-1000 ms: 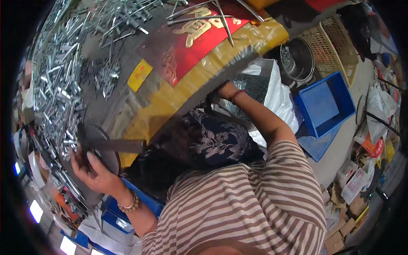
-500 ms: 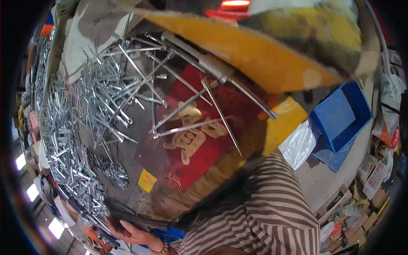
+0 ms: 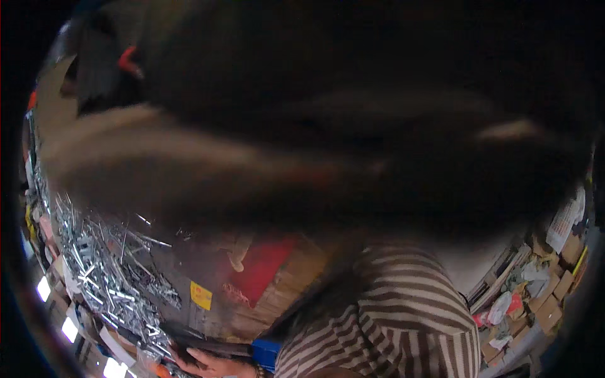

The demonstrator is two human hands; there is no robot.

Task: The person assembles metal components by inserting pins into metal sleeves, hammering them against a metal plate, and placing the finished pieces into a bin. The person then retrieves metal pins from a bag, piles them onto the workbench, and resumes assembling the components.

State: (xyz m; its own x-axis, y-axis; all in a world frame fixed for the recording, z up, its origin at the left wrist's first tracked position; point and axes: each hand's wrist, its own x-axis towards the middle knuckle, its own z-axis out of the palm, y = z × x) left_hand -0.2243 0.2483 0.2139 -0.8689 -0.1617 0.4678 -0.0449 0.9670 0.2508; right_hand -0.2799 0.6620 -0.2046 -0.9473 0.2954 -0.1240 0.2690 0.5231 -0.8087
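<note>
My left hand (image 3: 211, 363), with a beaded bracelet at its wrist, lies at the lower left against the near edge of the work surface. Its fingers stretch toward the heaped metal rods, and I see nothing held in them. A pile of shiny metal rods and bolt-like pieces (image 3: 101, 264) fills the left side of the surface. A large, dark, blurred shape (image 3: 302, 189) very close to the camera covers the upper half of the view. My striped sleeve (image 3: 409, 296) reaches up beneath it. My right hand is not visible.
A red printed sheet (image 3: 268, 268) and a yellow label (image 3: 201, 295) lie on the surface. A blue object (image 3: 267, 354) shows beside my left wrist. Cardboard boxes and bags (image 3: 535, 290) stand piled at the right.
A dark, blurred shape now hides the large metal tool, the tilted yellow sheet and the blue tray seen before. My left hand appears slightly lower and farther right in the view.
</note>
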